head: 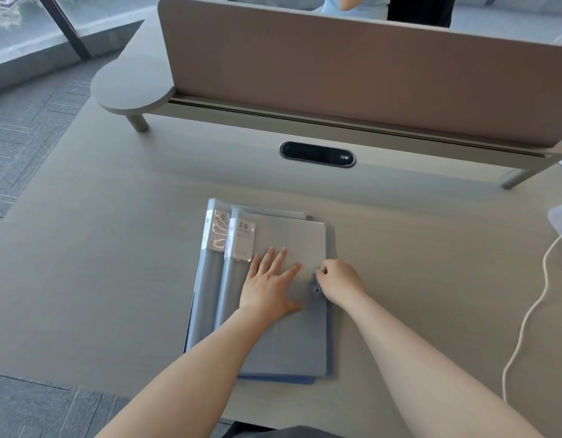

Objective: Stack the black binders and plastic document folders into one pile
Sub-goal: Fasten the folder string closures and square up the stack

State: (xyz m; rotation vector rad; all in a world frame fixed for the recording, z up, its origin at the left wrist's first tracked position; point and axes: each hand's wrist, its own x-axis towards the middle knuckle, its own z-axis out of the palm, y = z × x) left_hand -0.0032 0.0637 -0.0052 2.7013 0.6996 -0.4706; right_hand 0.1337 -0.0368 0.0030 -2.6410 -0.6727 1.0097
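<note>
The pile of grey plastic folders lies on the table, near its front edge, with a blue edge showing at the bottom. The top folder sits slightly right of the one below; both carry "20" labels. The left hand lies flat on the top folder, fingers spread. The right hand is curled at the folder's right edge, fingers pinching something small; what it is I cannot tell. A divider and cable port stand behind, a white cable to the right.
</note>
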